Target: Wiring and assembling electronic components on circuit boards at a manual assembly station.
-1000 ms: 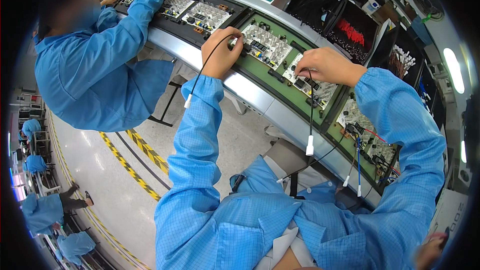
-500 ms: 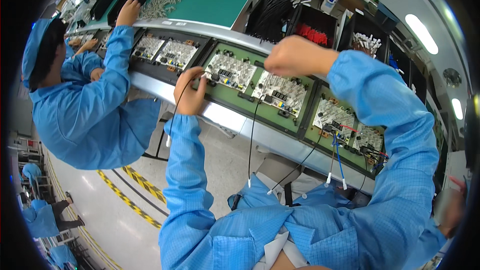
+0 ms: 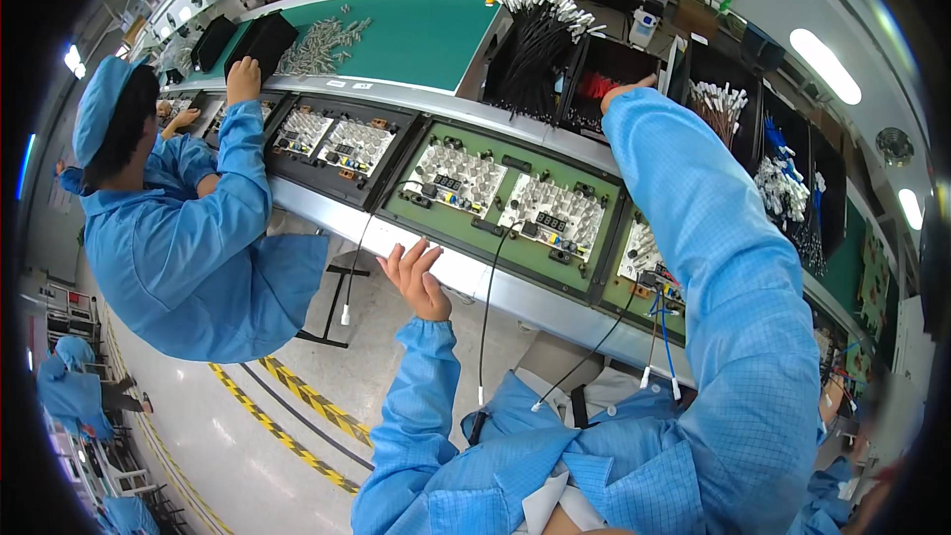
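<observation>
My left hand (image 3: 418,279) is off the boards, in front of the bench's metal edge, palm turned up with its fingers apart and nothing in it. My right hand (image 3: 630,93) reaches into the black bin of red wires (image 3: 595,85); its fingers are hidden in the bin and behind my sleeve. Two white circuit boards, the left board (image 3: 458,176) and the right board (image 3: 555,216), lie in a green tray (image 3: 416,216). From the left one a black wire (image 3: 356,266) hangs over the edge; another black wire (image 3: 489,305) hangs from the right one.
Beyond the tray stand bins of black wires (image 3: 535,57), brown wires (image 3: 718,104) and blue wires (image 3: 783,154). Further boards (image 3: 347,147) sit in a dark tray to the left. A co-worker in blue (image 3: 178,228) works there, near a pile of small parts (image 3: 322,45).
My left hand has let go of the black wire at the left board and drawn back toward me. My right hand has moved from above the boards away into the red wire bin.
</observation>
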`<state>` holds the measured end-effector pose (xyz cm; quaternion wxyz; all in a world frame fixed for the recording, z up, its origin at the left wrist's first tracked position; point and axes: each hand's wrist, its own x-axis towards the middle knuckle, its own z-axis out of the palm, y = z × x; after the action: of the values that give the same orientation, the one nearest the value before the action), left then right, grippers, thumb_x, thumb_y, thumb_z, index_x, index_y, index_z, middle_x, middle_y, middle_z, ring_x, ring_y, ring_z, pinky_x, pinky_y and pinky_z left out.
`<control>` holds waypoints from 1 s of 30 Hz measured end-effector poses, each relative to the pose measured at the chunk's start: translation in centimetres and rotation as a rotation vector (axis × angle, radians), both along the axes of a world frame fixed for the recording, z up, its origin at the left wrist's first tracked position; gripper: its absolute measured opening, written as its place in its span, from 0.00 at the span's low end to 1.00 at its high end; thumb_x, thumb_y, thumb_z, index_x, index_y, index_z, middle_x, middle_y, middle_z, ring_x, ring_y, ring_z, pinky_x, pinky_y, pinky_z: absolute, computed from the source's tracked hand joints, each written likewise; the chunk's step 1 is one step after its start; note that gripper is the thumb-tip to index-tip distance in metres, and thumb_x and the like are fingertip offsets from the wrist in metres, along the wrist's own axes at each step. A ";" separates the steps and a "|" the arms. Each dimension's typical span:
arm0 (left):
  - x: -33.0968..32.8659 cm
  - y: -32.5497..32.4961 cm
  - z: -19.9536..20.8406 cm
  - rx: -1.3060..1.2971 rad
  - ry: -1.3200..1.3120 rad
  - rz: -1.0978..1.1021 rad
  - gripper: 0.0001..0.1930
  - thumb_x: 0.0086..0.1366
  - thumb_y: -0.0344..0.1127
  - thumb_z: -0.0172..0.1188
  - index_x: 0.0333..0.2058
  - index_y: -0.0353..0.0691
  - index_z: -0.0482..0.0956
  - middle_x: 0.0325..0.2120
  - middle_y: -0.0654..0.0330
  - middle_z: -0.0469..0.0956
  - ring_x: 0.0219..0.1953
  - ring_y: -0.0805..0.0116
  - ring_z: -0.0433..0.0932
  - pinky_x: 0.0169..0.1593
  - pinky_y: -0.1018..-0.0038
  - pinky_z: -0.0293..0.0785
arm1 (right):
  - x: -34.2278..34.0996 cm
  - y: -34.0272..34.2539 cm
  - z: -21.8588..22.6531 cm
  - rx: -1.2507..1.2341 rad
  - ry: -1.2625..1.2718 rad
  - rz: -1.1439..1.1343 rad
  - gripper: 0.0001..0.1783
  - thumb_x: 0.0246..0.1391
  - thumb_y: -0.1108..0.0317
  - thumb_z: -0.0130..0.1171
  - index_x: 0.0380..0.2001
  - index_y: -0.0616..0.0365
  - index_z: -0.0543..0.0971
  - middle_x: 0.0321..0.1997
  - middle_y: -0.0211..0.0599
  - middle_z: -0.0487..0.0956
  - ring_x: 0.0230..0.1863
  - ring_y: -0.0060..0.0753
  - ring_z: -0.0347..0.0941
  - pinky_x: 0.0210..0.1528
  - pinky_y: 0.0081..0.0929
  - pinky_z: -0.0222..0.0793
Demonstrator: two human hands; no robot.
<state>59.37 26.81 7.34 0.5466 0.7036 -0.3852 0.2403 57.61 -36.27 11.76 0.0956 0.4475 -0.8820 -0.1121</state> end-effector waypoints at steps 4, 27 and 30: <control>1.3 4.4 -1.5 0.083 -0.063 0.181 0.27 0.71 0.49 0.30 0.38 0.42 0.81 0.48 0.57 0.75 0.60 0.53 0.60 0.68 0.50 0.39 | 7.8 9.2 -2.2 0.146 -0.024 0.424 0.25 0.51 0.43 0.57 0.44 0.48 0.83 0.49 0.43 0.79 0.57 0.41 0.70 0.62 0.55 0.51; -1.1 8.0 4.5 0.130 0.104 -0.040 0.10 0.64 0.29 0.49 0.40 0.38 0.78 0.42 0.54 0.77 0.50 0.53 0.72 0.62 0.56 0.55 | -3.5 28.2 22.4 0.337 -0.932 1.922 0.13 0.56 0.63 0.60 0.26 0.62 0.73 0.21 0.35 0.81 0.22 0.24 0.77 0.25 0.23 0.71; -2.4 8.5 9.1 -0.043 0.248 -0.151 0.10 0.62 0.22 0.52 0.40 0.36 0.78 0.34 0.57 0.79 0.41 0.64 0.77 0.48 0.69 0.70 | -5.4 34.7 24.6 0.385 -1.006 2.119 0.14 0.56 0.61 0.60 0.27 0.62 0.74 0.20 0.31 0.78 0.23 0.20 0.75 0.27 0.20 0.70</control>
<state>56.96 35.33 16.46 0.6214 0.6852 -0.3612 0.1178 52.22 -1.60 36.39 -0.2854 0.9548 0.0203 0.0807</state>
